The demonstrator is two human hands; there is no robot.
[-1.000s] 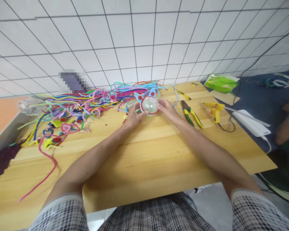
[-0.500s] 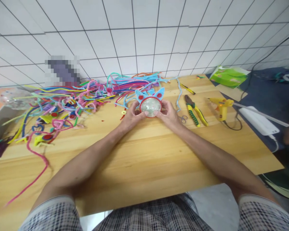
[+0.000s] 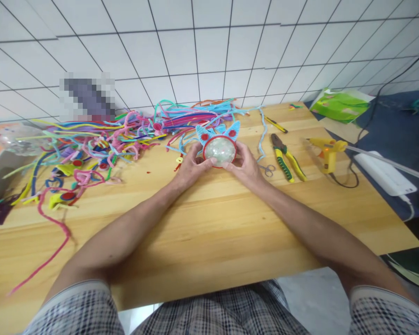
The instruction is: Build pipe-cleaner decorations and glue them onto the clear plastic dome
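Observation:
Between my hands is a clear round ball (image 3: 219, 151) with a red pipe-cleaner ring around its rim. Blue pipe-cleaner ears (image 3: 234, 130) with red round spots stand up from its far side. My left hand (image 3: 192, 166) grips the ball's left edge, thumb on the near rim. On the opposite side my right hand (image 3: 246, 165) holds it the same way, its thumb also at the near rim. The fingers behind the ball are partly hidden. Small scissors (image 3: 268, 170) lie just right of my right hand, and a small yellow ring (image 3: 179, 160) lies left of my left hand.
Many coloured pipe cleaners (image 3: 125, 135) are heaped along the wall at the left. Pliers (image 3: 287, 158), a yellow utility knife (image 3: 276, 124) and a yellow glue gun (image 3: 328, 151) with a cable lie at the right. A white power strip (image 3: 386, 173) sits beyond the table edge.
The camera view has shifted slightly, so the things at the right appear a little farther right. Both hands keep the ball in nearly the same hold.

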